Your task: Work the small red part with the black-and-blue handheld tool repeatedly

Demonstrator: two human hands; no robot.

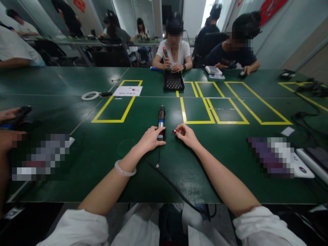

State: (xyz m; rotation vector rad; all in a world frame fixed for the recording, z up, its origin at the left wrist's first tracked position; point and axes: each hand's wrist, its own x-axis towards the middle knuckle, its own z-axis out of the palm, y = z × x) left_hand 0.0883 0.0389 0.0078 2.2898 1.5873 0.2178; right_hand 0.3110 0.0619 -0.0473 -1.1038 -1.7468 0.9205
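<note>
A black and blue electric screwdriver [161, 120] lies on the green table [107, 153], its tip pointing away from me and its black cable [174, 186] running back toward my lap. My left hand [150, 138], with a pale bangle on the wrist, rests closed on the screwdriver's near end. Just to its right, my right hand [187, 134] pinches a small red and silver part [175, 131] between fingertips, close to the screwdriver's base.
Yellow tape rectangles [116, 109] mark the table ahead. A black tray [173, 81] sits before a person in white opposite. A white paper [127, 91] and a white coiled ring [90, 96] lie far left. Another person's hands [10, 116] at left; devices and cables at right.
</note>
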